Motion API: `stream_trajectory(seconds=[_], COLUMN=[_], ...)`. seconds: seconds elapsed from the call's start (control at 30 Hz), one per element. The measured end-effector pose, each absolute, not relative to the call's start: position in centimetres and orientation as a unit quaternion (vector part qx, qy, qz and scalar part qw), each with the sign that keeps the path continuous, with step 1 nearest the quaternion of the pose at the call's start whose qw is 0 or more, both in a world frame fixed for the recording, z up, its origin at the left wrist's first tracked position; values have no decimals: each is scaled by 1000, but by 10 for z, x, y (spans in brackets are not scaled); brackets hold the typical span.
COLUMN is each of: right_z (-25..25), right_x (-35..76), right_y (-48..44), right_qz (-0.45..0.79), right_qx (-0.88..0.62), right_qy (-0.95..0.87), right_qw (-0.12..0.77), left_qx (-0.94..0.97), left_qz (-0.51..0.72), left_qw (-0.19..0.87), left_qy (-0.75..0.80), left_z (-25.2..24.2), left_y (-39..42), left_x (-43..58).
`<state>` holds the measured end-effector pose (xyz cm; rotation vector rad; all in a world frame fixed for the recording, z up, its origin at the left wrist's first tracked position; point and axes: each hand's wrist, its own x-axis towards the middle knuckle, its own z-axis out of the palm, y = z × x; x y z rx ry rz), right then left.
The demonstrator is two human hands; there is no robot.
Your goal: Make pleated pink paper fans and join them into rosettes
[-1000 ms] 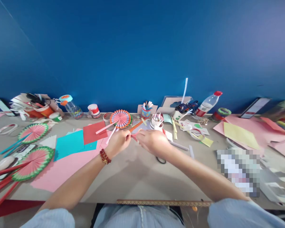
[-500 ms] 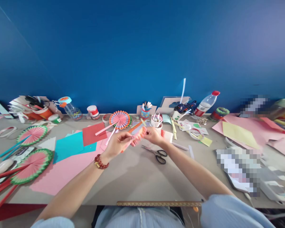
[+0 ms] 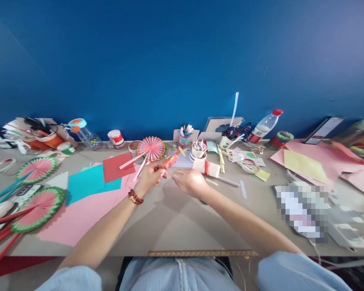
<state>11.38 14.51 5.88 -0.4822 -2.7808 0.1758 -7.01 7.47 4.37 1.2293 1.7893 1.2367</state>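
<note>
My left hand [image 3: 151,176] is closed around a pleated pink and orange strip of paper [image 3: 170,161], whose folded end sticks out up and to the right. Just beside it, my right hand [image 3: 190,182] has its fingers curled and pinched together; whatever they hold is too small or hidden to see. A short gap separates the hands. The scissors [image 3: 204,202] lie mostly hidden under my right hand and wrist. Behind that hand sits a white card wound with red thread [image 3: 211,167]. A finished round paper fan [image 3: 152,149] rests behind my left hand.
Turquoise paper [image 3: 86,182], red paper [image 3: 118,167] and pink sheets [image 3: 79,224] spread to the left, near watermelon-coloured fans [image 3: 42,206]. Along the wall stand a bead bottle [image 3: 87,135], a pen cup [image 3: 185,139] and a plastic bottle [image 3: 263,127]. A phone [image 3: 300,212] lies right.
My hands have drawn apart; the right one came off the pleated paper and moved slightly down, covering the scissors. My left hand still keeps the paper, its end now turned upward.
</note>
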Motion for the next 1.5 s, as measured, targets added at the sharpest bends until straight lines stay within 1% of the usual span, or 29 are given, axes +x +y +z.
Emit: stream_trajectory(seconds=[0.03, 0.1, 0.2, 0.27, 0.33, 0.4, 0.53, 0.6, 0.67, 0.77, 0.87, 0.97, 1.07, 1.2, 1.27, 1.4, 1.5], right_z=[62, 69, 82, 92, 101, 108, 118, 116, 110, 92, 70, 53, 48, 52, 55, 62, 72], right_x=[113, 112, 111, 111, 110, 109, 106, 104, 104, 104, 106, 109, 112, 110, 108, 107, 110], right_y=[143, 137, 128, 124, 124, 130, 158, 175, 191, 204, 202, 189, 172, 156, 151, 139, 133], right_qz=[18, -26, -52, -57, -51, -22, 39, 79, 146, 266, 350, 355, 311, 203, 156, 7, -17], right_qx=[-170, -168, -170, -170, -166, -168, -181, -165, -138, -118, -139, -151, -154, -151, -150, -125, -116], right_qy=[-977, -982, -984, -984, -985, -984, -978, -976, -967, -939, -904, -898, -909, -935, -950, -983, -986], right_qw=[125, 76, 27, 12, 20, 48, 95, 121, 155, 182, 202, 214, 232, 248, 223, 131, 119], left_qx=[480, 509, 558, 584, 603, 624, 678, 705, 728, 728, 644, 514, 444, 449, 462, 500, 544], left_qz=[455, 426, 379, 348, 319, 291, 248, 238, 247, 307, 400, 499, 535, 515, 500, 455, 414], left_qw=[299, 262, 209, 177, 148, 126, 121, 127, 149, 217, 304, 371, 387, 362, 335, 258, 198], left_qy=[688, 701, 708, 712, 716, 714, 681, 656, 622, 573, 577, 591, 606, 634, 651, 689, 702], left_z=[43, 42, 43, 45, 47, 49, 58, 64, 69, 75, 78, 77, 72, 61, 57, 51, 48], left_y=[75, 74, 72, 70, 67, 64, 55, 51, 48, 44, 43, 47, 54, 62, 65, 67, 64], left_x=[-70, -70, -69, -67, -65, -63, -58, -57, -58, -59, -62, -67, -72, -74, -74, -73, -72])
